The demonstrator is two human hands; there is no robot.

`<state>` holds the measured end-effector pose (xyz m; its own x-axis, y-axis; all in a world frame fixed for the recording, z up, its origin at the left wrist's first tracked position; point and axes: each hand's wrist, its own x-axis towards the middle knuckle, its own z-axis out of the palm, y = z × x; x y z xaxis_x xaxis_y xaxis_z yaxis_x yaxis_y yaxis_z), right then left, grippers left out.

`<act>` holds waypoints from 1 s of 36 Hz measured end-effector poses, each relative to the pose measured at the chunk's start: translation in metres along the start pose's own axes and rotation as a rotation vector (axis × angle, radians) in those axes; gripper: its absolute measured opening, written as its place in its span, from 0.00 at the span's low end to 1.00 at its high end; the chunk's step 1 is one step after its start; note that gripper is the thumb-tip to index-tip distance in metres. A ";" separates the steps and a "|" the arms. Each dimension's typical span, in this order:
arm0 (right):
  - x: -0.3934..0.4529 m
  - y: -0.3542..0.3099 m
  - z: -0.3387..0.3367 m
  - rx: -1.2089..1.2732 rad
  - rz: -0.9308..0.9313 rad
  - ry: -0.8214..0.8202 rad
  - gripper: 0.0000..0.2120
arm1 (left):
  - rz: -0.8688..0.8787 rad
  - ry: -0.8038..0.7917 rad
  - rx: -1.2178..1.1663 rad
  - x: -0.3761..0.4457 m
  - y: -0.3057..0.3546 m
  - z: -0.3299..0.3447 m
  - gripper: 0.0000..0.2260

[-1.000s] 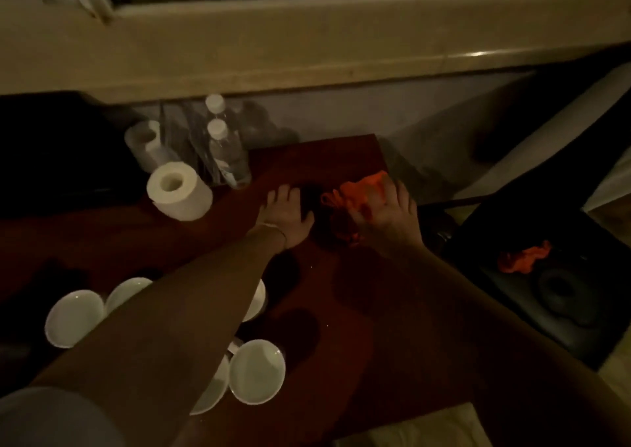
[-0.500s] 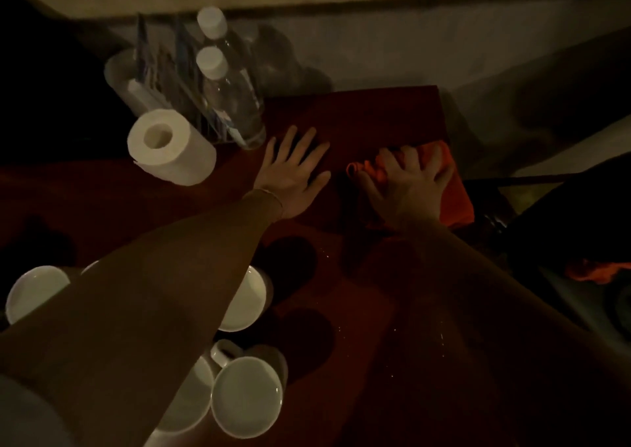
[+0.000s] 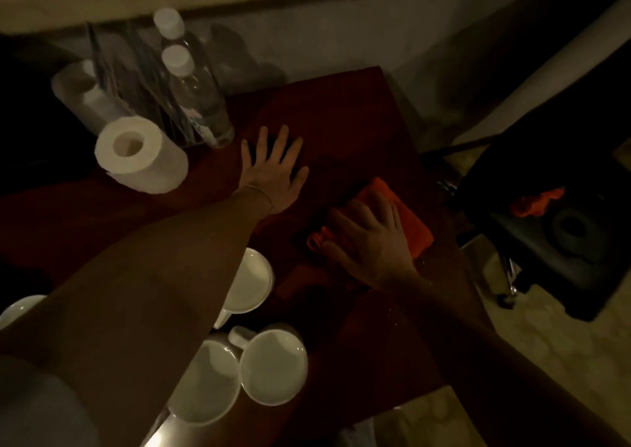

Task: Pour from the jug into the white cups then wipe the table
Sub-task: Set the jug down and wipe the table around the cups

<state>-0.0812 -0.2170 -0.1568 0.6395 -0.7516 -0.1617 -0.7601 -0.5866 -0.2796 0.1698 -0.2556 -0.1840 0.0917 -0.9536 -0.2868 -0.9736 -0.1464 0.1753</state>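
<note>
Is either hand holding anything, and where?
Right hand presses flat on the near part of the orange cloth. Left hand lies flat on the table, holding nothing.

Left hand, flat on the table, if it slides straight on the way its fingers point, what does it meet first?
Nothing, probably: the left hand points across bare table toward its far edge. The water bottles stand just left of that line.

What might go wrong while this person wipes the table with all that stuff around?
The right hand pressing the orange cloth could sweep into the white cups just nearer, tipping one. The cloth lies near the table edge and may slip off. The left arm reaches over the cups and could catch one.
</note>
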 end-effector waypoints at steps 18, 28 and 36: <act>0.018 -0.001 0.005 0.017 0.392 0.157 0.39 | 0.088 -0.087 -0.040 0.003 0.002 0.000 0.26; 0.075 -0.015 0.002 -0.056 0.139 0.155 0.29 | 0.009 -0.075 -0.124 0.007 0.006 -0.006 0.23; 0.019 -0.020 0.022 -0.027 -0.132 0.091 0.28 | -0.062 -0.132 -0.098 0.004 0.016 -0.011 0.25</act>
<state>-0.0515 -0.2127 -0.1754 0.7221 -0.6907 -0.0387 -0.6735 -0.6891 -0.2674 0.1567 -0.2642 -0.1720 0.1159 -0.9000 -0.4202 -0.9414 -0.2345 0.2424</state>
